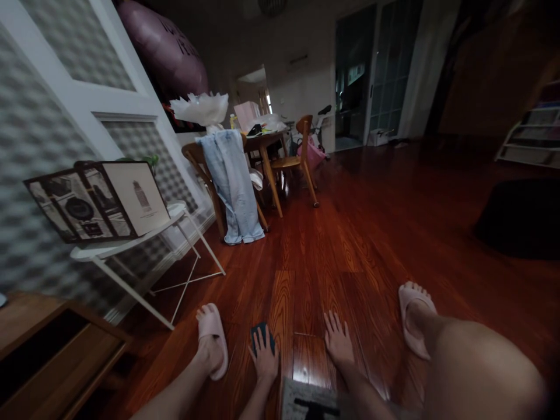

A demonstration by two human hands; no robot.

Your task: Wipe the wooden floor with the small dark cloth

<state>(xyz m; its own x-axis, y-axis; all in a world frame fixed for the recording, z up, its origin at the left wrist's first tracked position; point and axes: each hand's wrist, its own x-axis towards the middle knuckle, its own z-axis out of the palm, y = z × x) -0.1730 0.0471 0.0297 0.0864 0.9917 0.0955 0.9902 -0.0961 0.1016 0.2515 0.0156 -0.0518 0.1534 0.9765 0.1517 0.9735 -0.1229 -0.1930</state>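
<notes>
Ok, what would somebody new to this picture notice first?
Probably the big pink balloon at upper left, and below it the light-blue jeans draped over a wooden chair. Lower down, the left hand lies on a dark pad on the glossy reddish floor.

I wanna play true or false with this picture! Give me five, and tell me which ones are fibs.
1. The left hand is on a dark pad. True.
2. The right hand is holding a cup. False: it holds nothing, and its fingers are spread out over the floor.
3. Jeans hang over a chair. True.
4. Both feet are bare. False: they wear pink slippers.
5. A box sits on a white table. True.
</notes>
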